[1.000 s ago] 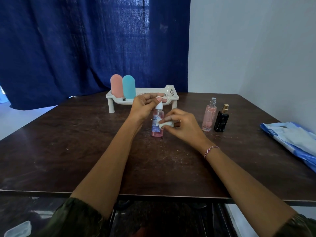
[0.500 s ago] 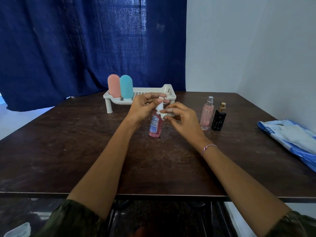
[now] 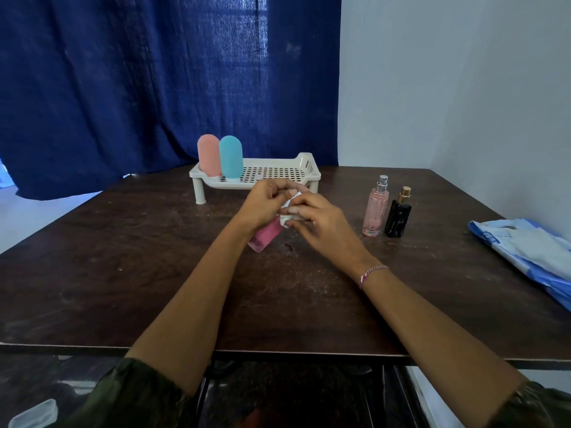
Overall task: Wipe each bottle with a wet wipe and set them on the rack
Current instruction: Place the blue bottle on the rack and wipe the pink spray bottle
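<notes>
My left hand (image 3: 265, 201) grips the top of a pink spray bottle (image 3: 265, 236), tilted with its base toward me above the table. My right hand (image 3: 315, 218) pinches a white wet wipe (image 3: 288, 215) against the bottle's neck. Behind my hands stands the white perforated rack (image 3: 278, 173), with a pink bottle (image 3: 209, 155) and a teal bottle (image 3: 230, 156) upright at its left end. To the right on the table stand a clear pink perfume bottle (image 3: 375, 208) and a black bottle with a gold cap (image 3: 398, 214).
The dark wooden table (image 3: 123, 257) reaches to a white wall on the right and a blue curtain (image 3: 139, 88) behind. A blue and white wipes pack (image 3: 525, 257) lies at the right edge.
The pink spray bottle went from upright on the table to lifted and tilted. My right hand with the wipe moved up from its body to its neck.
</notes>
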